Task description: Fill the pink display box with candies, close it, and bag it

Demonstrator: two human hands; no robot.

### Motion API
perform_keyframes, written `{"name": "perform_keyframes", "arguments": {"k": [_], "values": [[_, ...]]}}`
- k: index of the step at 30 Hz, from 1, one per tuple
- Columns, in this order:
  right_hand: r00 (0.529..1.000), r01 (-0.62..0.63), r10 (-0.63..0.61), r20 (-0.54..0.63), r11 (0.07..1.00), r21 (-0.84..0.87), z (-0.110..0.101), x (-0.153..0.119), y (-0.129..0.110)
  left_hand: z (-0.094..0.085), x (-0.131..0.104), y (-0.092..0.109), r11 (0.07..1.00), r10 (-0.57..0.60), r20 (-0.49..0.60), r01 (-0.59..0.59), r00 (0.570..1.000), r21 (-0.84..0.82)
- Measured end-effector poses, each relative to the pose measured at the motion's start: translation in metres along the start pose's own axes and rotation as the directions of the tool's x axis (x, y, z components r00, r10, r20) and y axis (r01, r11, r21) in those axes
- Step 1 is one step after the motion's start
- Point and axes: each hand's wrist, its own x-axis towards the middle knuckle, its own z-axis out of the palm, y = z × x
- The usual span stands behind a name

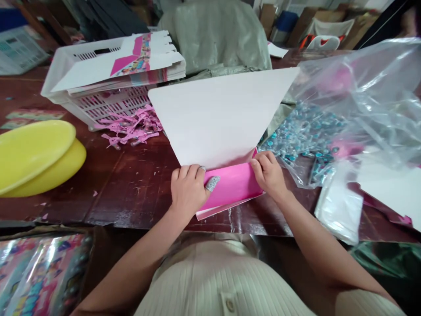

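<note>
One shallow pink-and-white cardboard box (234, 183), partly folded, side edges clamped in the left fingers (184, 172) and right fingers (267, 159), its broad white flap (223, 118) beyond them standing unclosed.

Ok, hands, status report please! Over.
Left hand on pink card, left end; right hand pinching right end. White panel raised behind. Plastic bag to the right.

A bright pink box (233, 184) with a plain white flap (223, 118). The thumb cover (212, 183) is speckled grey. The table (125, 188) is glossy reddish brown; the dishes (36, 156), lemon yellow. A white basket (54, 81), soft pink clips (134, 125), small pieces (302, 131) in teal and clear — and a cream shirt (204, 281) with fine, mostly vertical stripes in its own shade.
</note>
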Motion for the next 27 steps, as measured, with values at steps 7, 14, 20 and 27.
{"name": "perform_keyframes", "arguments": {"k": [7, 14, 20, 27], "values": [[0.977, 0.208, -0.213, -0.005, 0.956, -0.206, 0.012, -0.011, 0.007, 0.012, 0.0, -0.001, 0.992, 0.043, -0.014, -0.041, 0.999, 0.118], [0.915, 0.331, -0.241, 0.323, 0.908, -0.259, 0.001, 0.012, 0.008, 0.023, 0.0, -0.005, 0.991, 0.104, -0.034, -0.101, 0.994, 0.088], [0.811, 0.455, -0.345, 0.473, 0.879, -0.139, -0.005, 0.032, -0.003, 0.027, 0.003, -0.017, 0.987, 0.149, -0.067, -0.152, 0.987, -0.051], [0.763, 0.487, -0.391, 0.515, 0.871, -0.059, 0.001, 0.035, -0.014, 0.047, -0.011, -0.031, 0.758, -0.519, -0.382, 0.206, 0.764, -0.619]]}}
